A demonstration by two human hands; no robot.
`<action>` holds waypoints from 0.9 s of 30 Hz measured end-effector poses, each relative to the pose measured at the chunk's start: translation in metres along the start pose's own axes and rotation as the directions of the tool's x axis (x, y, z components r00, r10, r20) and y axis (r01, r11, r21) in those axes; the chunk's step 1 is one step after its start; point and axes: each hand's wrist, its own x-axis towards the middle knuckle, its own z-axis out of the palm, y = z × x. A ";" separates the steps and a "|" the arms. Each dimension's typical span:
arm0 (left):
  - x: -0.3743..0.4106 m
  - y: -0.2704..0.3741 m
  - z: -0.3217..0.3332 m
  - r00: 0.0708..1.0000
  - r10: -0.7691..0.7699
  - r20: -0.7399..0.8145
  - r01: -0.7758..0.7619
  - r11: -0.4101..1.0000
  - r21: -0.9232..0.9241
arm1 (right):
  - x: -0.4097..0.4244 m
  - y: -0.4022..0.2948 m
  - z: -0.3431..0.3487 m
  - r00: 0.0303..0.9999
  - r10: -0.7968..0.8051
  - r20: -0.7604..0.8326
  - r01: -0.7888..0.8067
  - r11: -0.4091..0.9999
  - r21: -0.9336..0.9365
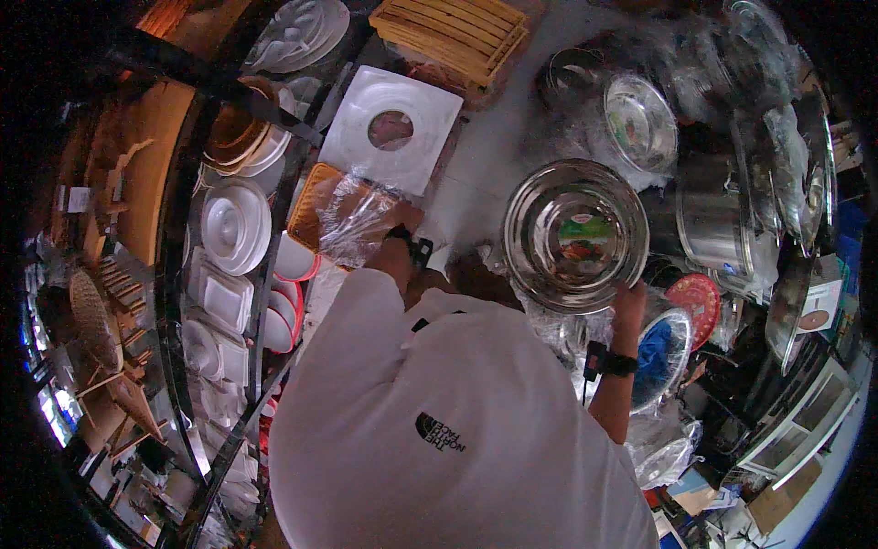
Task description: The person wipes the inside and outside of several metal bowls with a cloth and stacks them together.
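Note:
My right hand (629, 296) grips the near right rim of a wide, shiny stainless steel basin (576, 302), which has a coloured label on its inner bottom. A dark strap with a small device is on that wrist. On the other side, my left hand (409, 221) is dark and blurred, beside an orange-brown woven basket (305, 206) partly covered by clear plastic wrap (353, 213); its fingers cannot be made out. Beyond the basket lies a white square panel (357, 130) with a round hole.
On the left, a black-framed shelf (168, 274) holds white plates (236, 226) and red-rimmed bowls (295, 254). A slatted wooden crate (446, 34) stands at the far side. Steel basins (641, 123), a large steel pot (713, 213) and a red round item (694, 312) crowd the right.

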 end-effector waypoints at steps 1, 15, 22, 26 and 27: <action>0.004 0.003 -0.002 1.000 0.016 0.017 -0.015 0.997 -0.070 | 0.002 -0.003 0.001 1.000 -0.013 0.004 0.013 1.000 0.017; -0.044 0.163 -0.069 0.898 0.315 0.306 -0.279 0.947 -0.157 | 0.023 -0.044 0.114 0.923 -0.219 0.316 0.306 0.915 -0.261; -0.081 0.215 -0.043 0.590 0.775 0.228 -0.747 0.630 -0.210 | -0.027 -0.096 0.143 0.945 -0.173 0.279 0.279 0.871 -0.405; -0.146 0.236 -0.054 0.283 0.769 0.574 -0.840 0.487 -0.238 | -0.025 -0.077 0.155 0.896 -0.373 0.240 0.432 0.855 -0.286; -0.157 0.238 -0.058 0.174 0.759 0.627 -0.890 0.393 -0.229 | -0.023 -0.071 0.160 0.864 -0.445 0.236 0.496 0.831 -0.251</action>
